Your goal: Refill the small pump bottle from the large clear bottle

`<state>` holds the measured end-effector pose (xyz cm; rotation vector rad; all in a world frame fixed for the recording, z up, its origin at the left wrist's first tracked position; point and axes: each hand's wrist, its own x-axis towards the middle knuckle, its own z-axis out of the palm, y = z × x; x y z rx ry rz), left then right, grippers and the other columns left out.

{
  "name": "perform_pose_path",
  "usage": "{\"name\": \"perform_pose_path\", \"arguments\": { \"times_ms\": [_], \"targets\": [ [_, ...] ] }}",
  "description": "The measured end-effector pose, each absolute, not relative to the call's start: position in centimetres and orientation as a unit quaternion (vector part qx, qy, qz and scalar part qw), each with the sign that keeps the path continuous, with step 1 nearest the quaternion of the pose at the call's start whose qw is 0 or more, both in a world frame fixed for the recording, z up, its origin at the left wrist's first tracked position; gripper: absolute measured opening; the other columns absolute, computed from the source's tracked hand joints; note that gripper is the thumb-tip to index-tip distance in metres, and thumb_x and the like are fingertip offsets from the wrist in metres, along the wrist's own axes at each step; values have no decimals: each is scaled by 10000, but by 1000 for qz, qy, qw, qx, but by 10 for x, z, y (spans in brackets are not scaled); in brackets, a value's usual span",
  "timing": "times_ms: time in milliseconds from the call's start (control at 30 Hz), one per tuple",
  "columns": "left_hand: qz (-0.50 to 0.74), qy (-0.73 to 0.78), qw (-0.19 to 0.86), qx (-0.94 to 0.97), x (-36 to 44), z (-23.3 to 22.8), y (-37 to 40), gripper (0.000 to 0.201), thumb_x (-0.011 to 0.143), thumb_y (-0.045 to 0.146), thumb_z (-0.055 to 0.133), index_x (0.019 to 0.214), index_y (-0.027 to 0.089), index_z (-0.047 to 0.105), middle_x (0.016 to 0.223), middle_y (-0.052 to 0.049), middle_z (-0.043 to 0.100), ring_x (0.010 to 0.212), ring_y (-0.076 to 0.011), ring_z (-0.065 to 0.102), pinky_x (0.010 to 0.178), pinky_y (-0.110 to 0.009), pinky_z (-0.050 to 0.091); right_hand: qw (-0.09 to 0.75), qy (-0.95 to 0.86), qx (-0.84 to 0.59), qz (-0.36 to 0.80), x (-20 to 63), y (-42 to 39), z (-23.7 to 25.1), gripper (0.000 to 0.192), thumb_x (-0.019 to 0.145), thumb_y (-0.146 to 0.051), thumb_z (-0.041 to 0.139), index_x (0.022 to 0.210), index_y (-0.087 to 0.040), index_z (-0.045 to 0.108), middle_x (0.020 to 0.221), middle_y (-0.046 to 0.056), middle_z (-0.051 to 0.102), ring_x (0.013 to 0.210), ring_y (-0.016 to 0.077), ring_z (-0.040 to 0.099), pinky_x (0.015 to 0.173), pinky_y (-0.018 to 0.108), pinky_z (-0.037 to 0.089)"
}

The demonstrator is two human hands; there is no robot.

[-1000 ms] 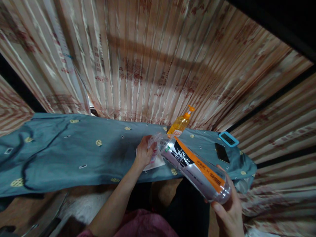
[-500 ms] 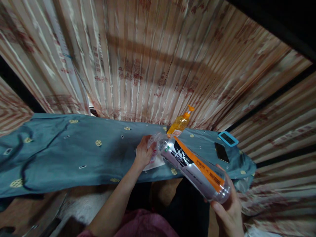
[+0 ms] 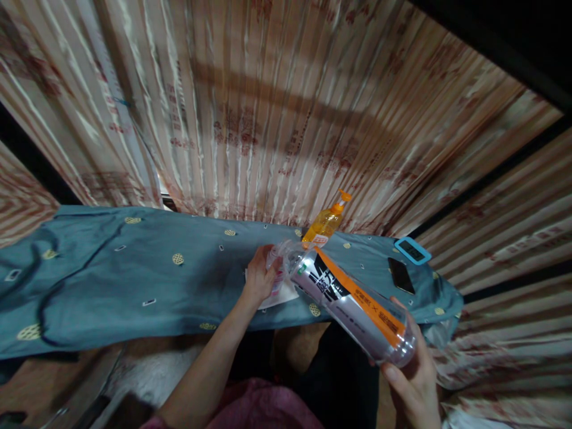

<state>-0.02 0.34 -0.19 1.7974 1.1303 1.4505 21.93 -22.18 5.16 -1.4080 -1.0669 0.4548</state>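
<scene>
Midway, apparently: right hand (image 3: 413, 381) wrapped around base of large clear plastic bottle with orange-and-black label (image 3: 353, 307), tilted mouth-down toward small clear plastic bottle (image 3: 277, 266), gripped by left hand (image 3: 259, 277) on blue patterned tablecloth (image 3: 134, 274). Fill level impossible to tell. Orange pump bottle (image 3: 328, 221) upright just behind.

Dim, warm light (edges warped)

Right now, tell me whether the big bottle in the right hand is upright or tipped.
Tipped. The large bottle lies slanted in the right hand, its base low and its neck raised toward the small bottle.
</scene>
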Motion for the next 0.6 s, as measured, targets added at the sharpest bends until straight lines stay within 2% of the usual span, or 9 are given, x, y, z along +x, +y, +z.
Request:
{"name": "perform_pose_path", "arguments": {
  "times_ms": [200,433,600],
  "targets": [
    [542,419,281,672,0,-2,3,416,965,524,448,1095,190,659,1041,-117,743,1004,-285,723,925,-449,571,602,-466,-617,198,222,-222,49,963,759,-606,809,1555,-193,457,1605,170,492,1446,420,503,1103,473,488],
    [534,427,284,673,-1,-1,3,415,956,522,448,1084,188,659,1040,-122,743,1005,-286,723,926,-443,569,622,-457,-605,198,222,-220,50,955,706,-589,855,1509,-204,512,1575,172,526,1431,437,510,1079,487,494],
    [539,423,285,671,0,0,3,427,961,534,441,1088,190,661,1043,-118,743,1005,-285,725,929,-441,568,625,-439,-610,211,215,-221,56,987,703,-595,865,1527,-200,492,1572,173,530,1428,414,519,1110,463,463]
  ]
}}
